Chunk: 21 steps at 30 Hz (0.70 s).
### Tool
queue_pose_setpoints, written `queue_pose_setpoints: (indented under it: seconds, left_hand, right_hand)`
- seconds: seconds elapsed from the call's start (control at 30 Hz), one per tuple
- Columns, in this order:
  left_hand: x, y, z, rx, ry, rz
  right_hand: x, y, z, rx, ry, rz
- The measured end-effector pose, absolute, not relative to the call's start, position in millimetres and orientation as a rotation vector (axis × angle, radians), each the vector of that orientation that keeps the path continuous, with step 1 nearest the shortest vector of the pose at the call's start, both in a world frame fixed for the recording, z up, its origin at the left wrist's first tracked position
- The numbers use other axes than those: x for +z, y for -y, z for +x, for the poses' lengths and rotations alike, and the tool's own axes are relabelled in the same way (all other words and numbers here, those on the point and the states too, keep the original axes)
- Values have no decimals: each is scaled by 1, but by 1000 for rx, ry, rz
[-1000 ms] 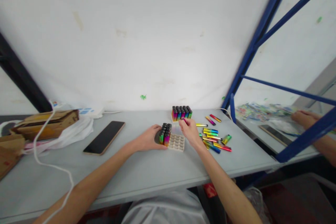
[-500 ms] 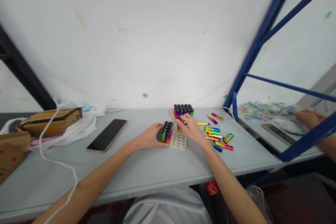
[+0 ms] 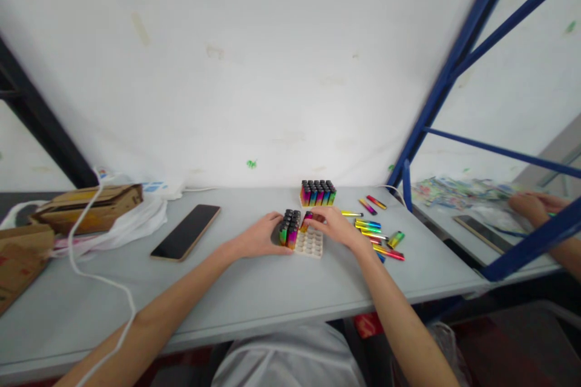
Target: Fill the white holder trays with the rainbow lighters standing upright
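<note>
A pale tray with round holes lies on the table, its left part filled with upright lighters that have black tops and shiny rainbow bodies. My left hand curls round the left side of this tray and its lighters, thumb at the front edge and fingers behind. Between the fingertips of my right hand is a single rainbow lighter, held nearly upright over the tray's rear holes beside the standing ones. Its lower end meets the tray, though how deep it sits I cannot tell.
A second tray of upright lighters stands by the wall. Several loose lighters lie scattered on the right. To the left are a phone, a cardboard box and a white cable. A blue metal frame rises at right; another person's hands show beyond.
My right hand has lowered the lighter from above the tray's back edge into its rear holes, beside the standing row. My left hand keeps its place.
</note>
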<state>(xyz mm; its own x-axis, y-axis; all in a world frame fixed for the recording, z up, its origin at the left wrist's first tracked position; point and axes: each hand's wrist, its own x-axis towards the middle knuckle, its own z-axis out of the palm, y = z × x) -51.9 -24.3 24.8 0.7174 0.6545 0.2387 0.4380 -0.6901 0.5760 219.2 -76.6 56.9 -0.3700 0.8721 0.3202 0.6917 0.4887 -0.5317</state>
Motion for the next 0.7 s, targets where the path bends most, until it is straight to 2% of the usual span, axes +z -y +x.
queue_pose_setpoints:
  seconds: [0.27, 0.53, 0.7]
  left_hand:
    - [30, 27, -52, 584, -832, 2452]
    - [25, 25, -54, 580, -825, 2499]
    - [23, 23, -55, 587, -835, 2546]
  right_hand:
    - [63, 81, 231, 502, 2224, -1379]
    - [52, 72, 295, 42, 2020, -1800]
    - [36, 71, 316, 124, 2048, -1984]
